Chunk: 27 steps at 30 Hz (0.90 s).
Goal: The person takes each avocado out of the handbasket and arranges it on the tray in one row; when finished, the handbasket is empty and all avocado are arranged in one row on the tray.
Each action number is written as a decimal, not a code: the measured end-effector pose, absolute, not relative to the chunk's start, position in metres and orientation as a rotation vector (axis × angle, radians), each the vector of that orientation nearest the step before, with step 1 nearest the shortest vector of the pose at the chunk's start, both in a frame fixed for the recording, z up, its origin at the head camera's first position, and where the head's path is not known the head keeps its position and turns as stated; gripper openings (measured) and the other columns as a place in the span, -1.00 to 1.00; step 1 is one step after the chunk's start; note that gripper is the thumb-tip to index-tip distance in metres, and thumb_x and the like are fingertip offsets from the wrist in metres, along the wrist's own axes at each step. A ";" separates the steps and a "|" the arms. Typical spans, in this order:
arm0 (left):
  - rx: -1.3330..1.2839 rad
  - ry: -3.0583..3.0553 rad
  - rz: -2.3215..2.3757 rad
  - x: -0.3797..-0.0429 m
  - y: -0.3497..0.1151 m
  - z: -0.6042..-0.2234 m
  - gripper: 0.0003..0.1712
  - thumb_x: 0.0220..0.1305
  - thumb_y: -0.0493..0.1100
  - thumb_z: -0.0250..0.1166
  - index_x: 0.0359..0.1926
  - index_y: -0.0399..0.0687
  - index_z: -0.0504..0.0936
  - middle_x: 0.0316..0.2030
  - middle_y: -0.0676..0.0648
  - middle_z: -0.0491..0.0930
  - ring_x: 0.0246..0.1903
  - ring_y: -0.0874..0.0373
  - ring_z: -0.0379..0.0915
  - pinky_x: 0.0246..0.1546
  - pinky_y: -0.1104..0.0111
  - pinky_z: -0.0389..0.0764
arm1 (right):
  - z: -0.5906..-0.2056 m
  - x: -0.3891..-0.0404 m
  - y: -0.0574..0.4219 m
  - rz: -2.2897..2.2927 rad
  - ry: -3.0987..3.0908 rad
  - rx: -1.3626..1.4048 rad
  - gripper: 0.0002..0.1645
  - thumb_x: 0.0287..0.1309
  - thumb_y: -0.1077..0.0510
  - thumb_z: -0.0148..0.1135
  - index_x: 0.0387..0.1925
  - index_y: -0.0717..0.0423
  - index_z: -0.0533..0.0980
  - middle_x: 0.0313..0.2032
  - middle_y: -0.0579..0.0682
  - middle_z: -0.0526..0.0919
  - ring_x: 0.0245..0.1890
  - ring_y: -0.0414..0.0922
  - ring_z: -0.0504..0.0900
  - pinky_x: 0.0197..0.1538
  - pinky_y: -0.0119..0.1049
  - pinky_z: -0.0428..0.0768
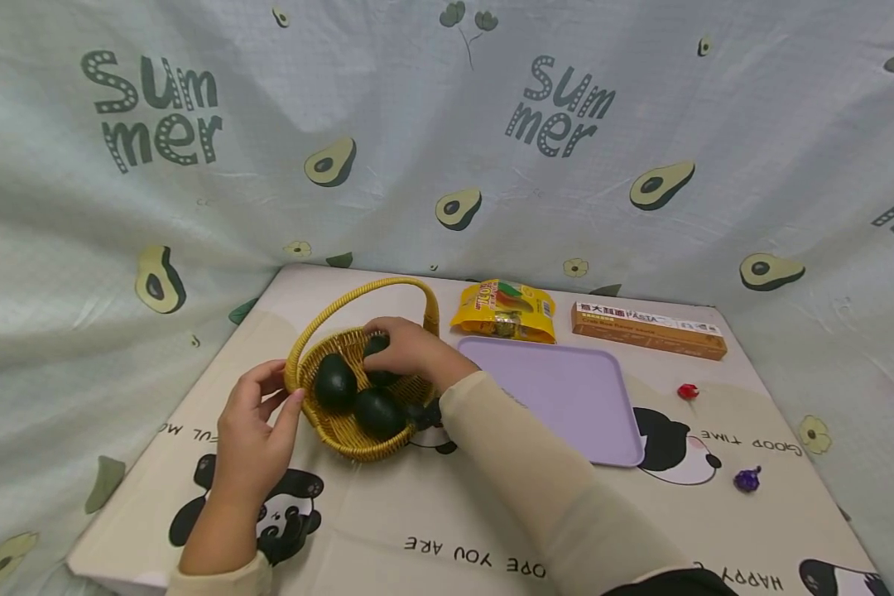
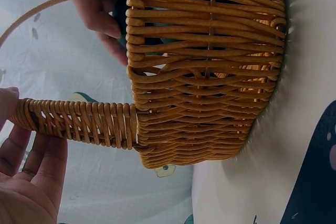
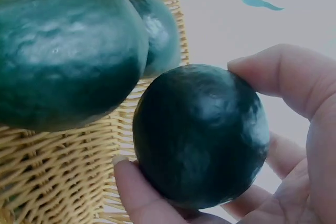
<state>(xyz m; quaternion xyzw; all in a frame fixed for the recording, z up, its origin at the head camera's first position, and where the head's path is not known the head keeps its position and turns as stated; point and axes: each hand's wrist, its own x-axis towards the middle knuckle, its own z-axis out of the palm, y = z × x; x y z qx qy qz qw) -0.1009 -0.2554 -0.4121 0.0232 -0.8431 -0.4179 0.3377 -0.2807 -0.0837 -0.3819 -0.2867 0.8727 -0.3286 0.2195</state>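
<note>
A yellow wicker basket (image 1: 361,451) with an arched handle stands on the left side of the table. Two dark green avocados lie inside it, one to the left (image 1: 335,383) and one nearer the front (image 1: 380,412). My right hand (image 1: 410,352) reaches in over the basket and grips a third avocado (image 3: 202,135) between thumb and fingers. At the basket's left side, my left hand (image 1: 253,439) pinches the lower part of the handle (image 2: 84,124), thumb on one face and fingers on the other.
Right of the basket lies a lilac tray (image 1: 566,397). Behind it are a yellow snack bag (image 1: 505,310) and a long pasta box (image 1: 648,329). A red wrapped candy (image 1: 688,391) and a purple one (image 1: 747,479) lie further right. A printed curtain (image 1: 387,99) hangs behind the table.
</note>
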 end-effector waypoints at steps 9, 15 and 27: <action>0.065 -2.205 -1.087 -0.102 -0.257 -0.414 -0.47 0.34 -0.43 0.32 0.29 -0.27 0.43 0.15 -0.17 0.53 0.13 0.22 0.47 0.16 0.78 0.43 | -0.371 -0.276 -0.069 -0.939 2.380 -0.909 -0.27 0.10 -0.03 0.51 0.32 -0.14 0.51 0.27 -0.06 0.51 0.04 -0.11 0.56 0.01 -0.29 0.70; 0.065 -2.215 -1.067 -0.104 -0.257 -0.415 -0.47 0.33 -0.43 0.32 0.28 -0.27 0.43 0.14 -0.18 0.53 0.13 0.10 0.50 0.15 0.77 0.43 | -0.366 -0.274 -0.058 -0.908 2.379 -1.023 -0.21 0.08 -0.05 0.51 0.36 -0.11 0.45 0.26 -0.10 0.51 0.10 -0.13 0.55 0.15 -0.25 0.67; 0.059 -2.207 -1.069 -0.104 -0.258 -0.414 -0.48 0.32 -0.44 0.33 0.27 -0.29 0.44 0.13 -0.19 0.53 0.12 0.06 0.51 0.15 0.78 0.43 | -0.355 -0.272 -0.028 -1.019 2.326 -1.073 -0.32 0.17 -0.01 0.45 0.34 -0.28 0.48 0.28 -0.13 0.53 0.10 -0.13 0.59 0.12 -0.24 0.71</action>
